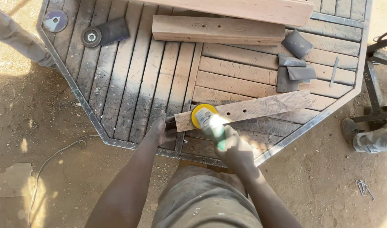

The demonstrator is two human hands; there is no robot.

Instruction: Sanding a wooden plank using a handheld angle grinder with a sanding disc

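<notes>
Left hand [162,128]: I see its fingers pressed flat on the near end of the wooden plank [248,109], pinning it down, not curled around it.
Right hand [233,145]: I see it clenched around the green body of the angle grinder [208,122].
Grinder disc: the yellow disc [202,115] sits on the plank's left end, just beside my left hand.
Plank position: it lies at a slant on the slatted octagonal table [130,76], near the front edge.
Table edge: the metal rim [96,122] runs just under both hands.
Open room: bare slats left of the plank; sandpaper pieces [294,71] and two thick boards [219,29] lie beyond it.
Floor: a cable [54,156] loops on the dirt to the left.
</notes>
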